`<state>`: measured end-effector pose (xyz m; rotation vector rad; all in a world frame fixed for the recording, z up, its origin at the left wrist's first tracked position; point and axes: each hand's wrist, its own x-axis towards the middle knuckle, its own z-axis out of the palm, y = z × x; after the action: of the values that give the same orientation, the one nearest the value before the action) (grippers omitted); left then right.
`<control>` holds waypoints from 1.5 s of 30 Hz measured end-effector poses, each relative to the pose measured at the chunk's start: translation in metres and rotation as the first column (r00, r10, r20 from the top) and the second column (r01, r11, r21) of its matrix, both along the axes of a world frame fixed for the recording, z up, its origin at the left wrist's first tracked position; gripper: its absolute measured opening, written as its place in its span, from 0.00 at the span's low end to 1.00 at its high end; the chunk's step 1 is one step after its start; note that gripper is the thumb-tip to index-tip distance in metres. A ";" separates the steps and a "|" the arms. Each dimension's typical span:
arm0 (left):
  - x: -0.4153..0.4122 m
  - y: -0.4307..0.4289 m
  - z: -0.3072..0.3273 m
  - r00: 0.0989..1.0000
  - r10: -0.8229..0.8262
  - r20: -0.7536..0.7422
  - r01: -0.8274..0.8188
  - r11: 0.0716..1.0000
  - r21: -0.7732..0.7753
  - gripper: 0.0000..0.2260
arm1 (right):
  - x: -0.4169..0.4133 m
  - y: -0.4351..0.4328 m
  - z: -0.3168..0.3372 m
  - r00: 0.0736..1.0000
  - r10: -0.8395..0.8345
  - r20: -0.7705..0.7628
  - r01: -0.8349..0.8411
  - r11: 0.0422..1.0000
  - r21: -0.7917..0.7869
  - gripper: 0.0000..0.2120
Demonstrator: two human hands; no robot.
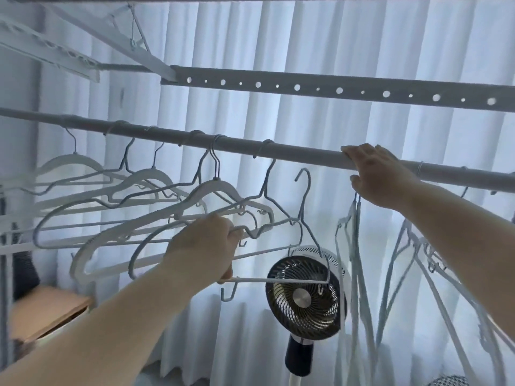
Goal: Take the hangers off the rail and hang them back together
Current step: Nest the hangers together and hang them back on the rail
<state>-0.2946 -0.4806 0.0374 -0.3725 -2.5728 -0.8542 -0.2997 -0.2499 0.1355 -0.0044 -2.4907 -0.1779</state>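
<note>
Reaching up on a bare arm, my left hand (203,246) is clamped around a wire hanger (250,279), fingers curled over its shoulder and thumb at its bottom bar. Its hook rises just right of my knuckles and hangs free, below the rail (306,154) and not touching it.

Above and to the left of that hand, a row of hangers (214,188) hangs hooked on the rail, spread apart.

My right hand (376,174) is up on the rail — fingers hooked over the top, thumb underneath. Directly below its palm hangs a tight bundle (355,246) of hangers; I cannot tell whether the hand holds their hooks or only the rail.

Between my two hands, lower down, stands a round fan (303,296). Beyond both hands hangs a pleated white curtain (306,37), and above my right hand runs a flat bar (334,90) punched with holes.
</note>
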 end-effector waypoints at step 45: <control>0.272 -0.195 -0.115 0.912 -0.137 0.386 0.033 0.964 0.264 0.22 | 0.212 -0.259 -0.105 0.746 0.649 0.152 -0.132 0.367 -0.921 0.08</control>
<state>-0.0223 -0.6755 -0.0773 -0.2539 -2.7766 -1.4029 -0.0875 -0.5088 0.0302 0.2816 -2.6611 1.5565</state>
